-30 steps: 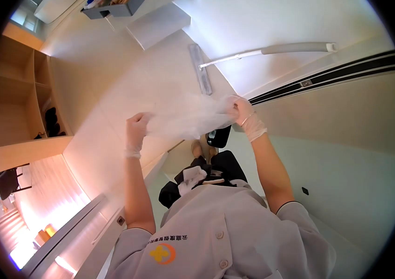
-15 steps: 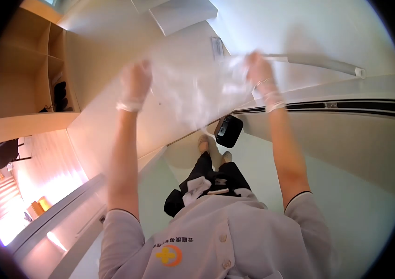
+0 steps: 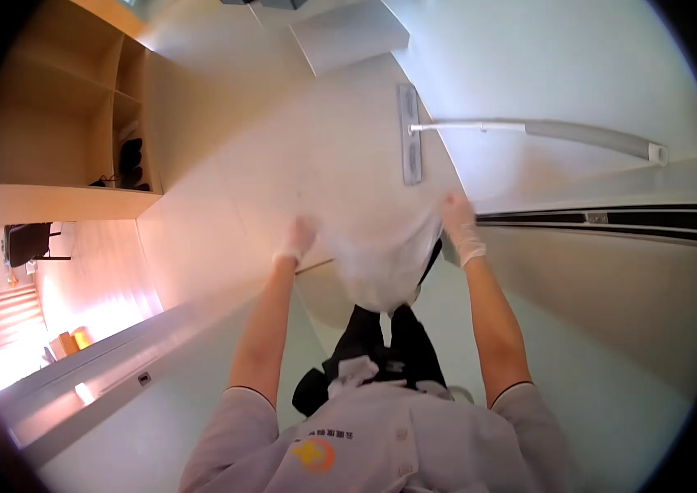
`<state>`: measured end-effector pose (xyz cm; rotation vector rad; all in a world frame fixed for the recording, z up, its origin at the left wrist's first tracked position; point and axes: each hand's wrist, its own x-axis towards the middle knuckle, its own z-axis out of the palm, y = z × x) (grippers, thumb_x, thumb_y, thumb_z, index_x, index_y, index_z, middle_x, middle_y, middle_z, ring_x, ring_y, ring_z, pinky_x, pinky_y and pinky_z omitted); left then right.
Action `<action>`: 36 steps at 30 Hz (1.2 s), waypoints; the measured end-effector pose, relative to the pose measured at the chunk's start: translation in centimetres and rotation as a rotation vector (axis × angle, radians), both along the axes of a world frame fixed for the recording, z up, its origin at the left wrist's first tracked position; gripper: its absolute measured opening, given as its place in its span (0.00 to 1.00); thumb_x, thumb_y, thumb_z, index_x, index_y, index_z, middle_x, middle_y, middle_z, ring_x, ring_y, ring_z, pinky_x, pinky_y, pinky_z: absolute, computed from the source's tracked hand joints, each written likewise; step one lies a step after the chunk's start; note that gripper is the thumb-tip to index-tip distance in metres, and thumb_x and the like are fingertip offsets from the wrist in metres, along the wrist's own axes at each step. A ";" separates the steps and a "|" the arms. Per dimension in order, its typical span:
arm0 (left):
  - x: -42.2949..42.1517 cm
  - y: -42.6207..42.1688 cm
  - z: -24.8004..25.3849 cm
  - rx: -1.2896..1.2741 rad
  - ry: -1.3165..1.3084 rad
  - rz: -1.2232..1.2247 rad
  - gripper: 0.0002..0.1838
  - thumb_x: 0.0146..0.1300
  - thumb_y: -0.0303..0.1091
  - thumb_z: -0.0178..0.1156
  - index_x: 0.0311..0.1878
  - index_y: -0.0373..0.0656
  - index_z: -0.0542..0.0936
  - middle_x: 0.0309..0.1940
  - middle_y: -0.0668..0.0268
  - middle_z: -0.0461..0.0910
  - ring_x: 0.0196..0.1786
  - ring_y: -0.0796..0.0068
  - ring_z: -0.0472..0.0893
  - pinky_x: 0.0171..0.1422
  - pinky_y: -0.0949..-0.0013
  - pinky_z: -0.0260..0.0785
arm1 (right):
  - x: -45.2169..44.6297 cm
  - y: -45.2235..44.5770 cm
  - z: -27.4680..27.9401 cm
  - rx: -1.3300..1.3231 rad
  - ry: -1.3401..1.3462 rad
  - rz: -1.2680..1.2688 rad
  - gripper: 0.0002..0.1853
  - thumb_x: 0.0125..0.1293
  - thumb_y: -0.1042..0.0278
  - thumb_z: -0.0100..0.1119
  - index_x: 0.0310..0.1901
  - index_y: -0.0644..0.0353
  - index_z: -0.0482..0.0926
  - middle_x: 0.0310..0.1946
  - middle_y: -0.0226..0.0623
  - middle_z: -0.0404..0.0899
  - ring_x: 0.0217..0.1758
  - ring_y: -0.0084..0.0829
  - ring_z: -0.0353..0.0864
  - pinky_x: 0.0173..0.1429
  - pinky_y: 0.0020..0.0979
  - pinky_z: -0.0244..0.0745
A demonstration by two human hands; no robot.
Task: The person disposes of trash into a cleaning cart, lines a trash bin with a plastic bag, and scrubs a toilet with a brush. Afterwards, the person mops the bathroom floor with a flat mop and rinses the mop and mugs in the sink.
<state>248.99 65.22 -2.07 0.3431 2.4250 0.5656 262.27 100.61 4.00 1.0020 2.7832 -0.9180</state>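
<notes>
A thin, translucent white plastic bag [image 3: 381,267] hangs spread between my two hands, its lower part in front of my legs. My left hand [image 3: 302,237], in a clear disposable glove, is closed on the bag's left edge, though motion blurs the fingers. On the other side, my right hand [image 3: 456,218], gloved alike, grips the right edge. Behind the bag, a dark sliver of a small black container [image 3: 434,261] shows near my right hand; the rest is hidden.
A flat mop [image 3: 410,140] leans ahead, its grey handle stretching right along the white wall. An open wooden shelf unit [image 3: 61,107] holding dark shoes [image 3: 131,156] stands left. Black sliding-door track [image 3: 595,218] runs at right. A dark chair [image 3: 28,243] stands farther left.
Both hands have come down and closer to my body, bringing the bag lower. It now covers most of the black container and my feet. The mop head has come into clear view.
</notes>
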 end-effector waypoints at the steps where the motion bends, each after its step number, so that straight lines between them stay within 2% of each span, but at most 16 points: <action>1: -1.5 4.8 9.4 0.047 0.306 0.209 0.17 0.63 0.39 0.47 0.48 0.41 0.78 0.45 0.49 0.77 0.49 0.49 0.76 0.51 0.56 0.70 | -1.9 -0.5 6.9 0.000 0.395 -0.026 0.09 0.61 0.73 0.46 0.39 0.61 0.77 0.38 0.48 0.78 0.40 0.48 0.77 0.48 0.45 0.71; 2: -2.7 7.3 14.6 0.450 0.503 0.353 0.17 0.61 0.35 0.49 0.52 0.42 0.76 0.49 0.49 0.76 0.54 0.54 0.74 0.60 0.56 0.64 | -3.0 -1.1 11.3 -0.008 0.780 -0.057 0.11 0.61 0.76 0.45 0.42 0.61 0.76 0.40 0.50 0.77 0.43 0.51 0.76 0.51 0.45 0.70; 5: 2.3 4.7 9.4 0.170 0.628 -0.092 0.19 0.62 0.39 0.47 0.53 0.42 0.75 0.50 0.51 0.76 0.58 0.59 0.71 0.66 0.56 0.55 | 1.1 -4.2 10.9 0.181 1.040 0.391 0.21 0.55 0.82 0.46 0.52 0.64 0.74 0.52 0.46 0.74 0.55 0.45 0.73 0.60 0.41 0.65; 7: 8.7 1.3 4.6 -0.095 0.726 -0.555 0.21 0.63 0.42 0.45 0.54 0.41 0.74 0.51 0.53 0.75 0.62 0.63 0.68 0.72 0.56 0.45 | 7.5 -7.5 -0.4 -0.060 0.280 0.775 0.16 0.46 0.78 0.50 0.39 0.59 0.78 0.41 0.51 0.78 0.48 0.45 0.75 0.51 0.41 0.69; 9: 16.8 -0.7 2.7 -0.283 -0.230 -0.301 0.21 0.57 0.47 0.51 0.40 0.37 0.80 0.49 0.56 0.77 0.57 0.59 0.72 0.66 0.57 0.56 | 15.5 -6.9 -4.4 -0.577 -0.270 0.956 0.10 0.53 0.70 0.48 0.34 0.59 0.79 0.33 0.42 0.79 0.40 0.35 0.78 0.48 0.36 0.70; 11: 20.5 -3.6 2.3 -0.118 -0.384 -0.337 0.19 0.57 0.44 0.53 0.34 0.35 0.81 0.40 0.54 0.81 0.48 0.62 0.78 0.56 0.59 0.67 | 21.5 -5.4 -7.7 -0.779 -0.601 0.960 0.10 0.56 0.66 0.47 0.31 0.59 0.79 0.29 0.38 0.80 0.36 0.30 0.79 0.46 0.34 0.71; 13: 22.0 -4.1 2.8 0.025 -0.901 0.057 0.15 0.57 0.38 0.51 0.33 0.34 0.80 0.30 0.52 0.82 0.36 0.66 0.83 0.46 0.67 0.73 | 26.1 -3.8 -10.6 -1.370 -0.599 0.295 0.10 0.55 0.64 0.51 0.29 0.61 0.78 0.29 0.37 0.80 0.33 0.30 0.79 0.42 0.32 0.73; 15: 21.3 -2.7 2.4 0.103 -0.823 0.321 0.14 0.57 0.36 0.50 0.32 0.35 0.80 0.18 0.60 0.80 0.24 0.71 0.81 0.33 0.70 0.73 | 26.4 -0.9 -8.5 -1.450 -0.303 -0.332 0.09 0.55 0.68 0.49 0.30 0.62 0.77 0.27 0.37 0.80 0.31 0.32 0.80 0.39 0.31 0.74; 18: 18.1 2.0 5.6 0.095 -0.661 0.226 0.14 0.59 0.36 0.49 0.32 0.38 0.81 0.17 0.60 0.79 0.24 0.71 0.80 0.31 0.67 0.72 | 24.5 1.1 -4.9 -0.921 -0.183 -0.650 0.07 0.56 0.73 0.50 0.34 0.63 0.77 0.30 0.40 0.79 0.36 0.38 0.79 0.46 0.35 0.73; 20: 16.8 5.3 5.6 0.080 -0.350 0.115 0.12 0.60 0.35 0.49 0.35 0.41 0.81 0.18 0.57 0.78 0.24 0.63 0.80 0.30 0.64 0.71 | 20.6 -0.9 0.8 0.447 0.237 -0.170 0.07 0.55 0.78 0.50 0.36 0.63 0.76 0.34 0.44 0.78 0.41 0.44 0.77 0.52 0.40 0.69; 23: 17.7 9.7 6.4 0.254 -0.003 -0.153 0.11 0.55 0.32 0.53 0.41 0.46 0.81 0.25 0.54 0.79 0.27 0.53 0.78 0.32 0.59 0.71 | 18.7 -8.2 2.3 -0.017 0.523 0.362 0.12 0.53 0.76 0.57 0.41 0.64 0.74 0.38 0.43 0.74 0.43 0.46 0.73 0.53 0.43 0.67; 24: 18.3 11.2 6.9 0.306 -0.019 -0.194 0.12 0.54 0.31 0.55 0.42 0.46 0.81 0.28 0.54 0.79 0.28 0.52 0.78 0.33 0.58 0.71 | 17.4 -10.2 -0.3 -0.210 0.324 0.482 0.14 0.59 0.71 0.53 0.47 0.62 0.72 0.38 0.43 0.74 0.44 0.45 0.74 0.59 0.42 0.66; 28: 23.5 14.3 4.0 0.550 -0.158 -0.550 0.15 0.51 0.29 0.55 0.45 0.47 0.77 0.24 0.59 0.76 0.33 0.58 0.77 0.37 0.58 0.67 | 12.8 -7.8 -15.1 -0.140 0.000 0.397 0.13 0.60 0.69 0.51 0.46 0.62 0.73 0.40 0.44 0.75 0.46 0.46 0.74 0.59 0.44 0.65; 32: 26.3 13.1 -3.2 0.501 -0.546 -0.412 0.15 0.59 0.26 0.51 0.50 0.42 0.77 0.35 0.58 0.80 0.40 0.60 0.78 0.49 0.64 0.69 | 13.5 -0.9 -23.5 0.190 -0.247 0.079 0.13 0.60 0.67 0.49 0.46 0.62 0.74 0.42 0.46 0.75 0.48 0.47 0.73 0.59 0.46 0.64; 34: 27.8 11.9 -7.8 0.641 -1.099 0.121 0.16 0.63 0.26 0.47 0.53 0.38 0.75 0.46 0.60 0.80 0.49 0.67 0.78 0.59 0.70 0.65 | 14.9 -0.8 -24.5 0.350 -0.331 0.044 0.14 0.61 0.66 0.49 0.45 0.61 0.75 0.43 0.47 0.75 0.49 0.47 0.73 0.59 0.47 0.63; 36: 27.8 11.1 -10.7 0.596 -1.221 0.194 0.16 0.63 0.26 0.46 0.53 0.36 0.75 0.48 0.61 0.78 0.52 0.71 0.76 0.61 0.71 0.63 | 16.3 -2.4 -25.6 0.485 -0.301 0.114 0.14 0.61 0.65 0.48 0.45 0.61 0.76 0.45 0.48 0.75 0.50 0.48 0.73 0.59 0.48 0.63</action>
